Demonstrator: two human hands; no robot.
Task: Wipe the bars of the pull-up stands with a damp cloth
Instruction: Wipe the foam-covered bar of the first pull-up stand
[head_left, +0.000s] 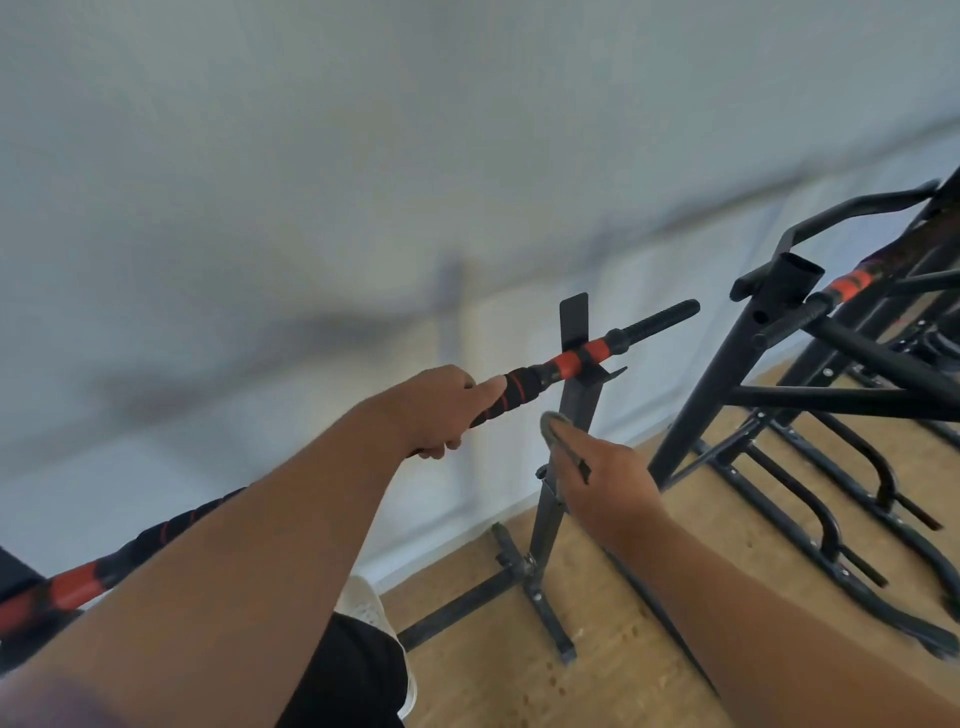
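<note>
Nearest, our right hand (605, 486) pinches a grey cloth (557, 428) just off the stand upright (563, 467). Left hand (436, 410) grips the bar (524, 387), fingers curled round its black/orange wrap; bar rests in the upright's top bracket. More stands (810, 374) at right, on wood floor (623, 649).

- A black bar (571, 358) with orange bands is lying across the cradle of a dark upright stand (558, 488), its threaded end sticking out past it.
- A grey cloth (555, 422) is sitting bunched just below the bar, beside the upright.
- More black stands (810, 374) are standing to the right on the wooden floor.
</note>
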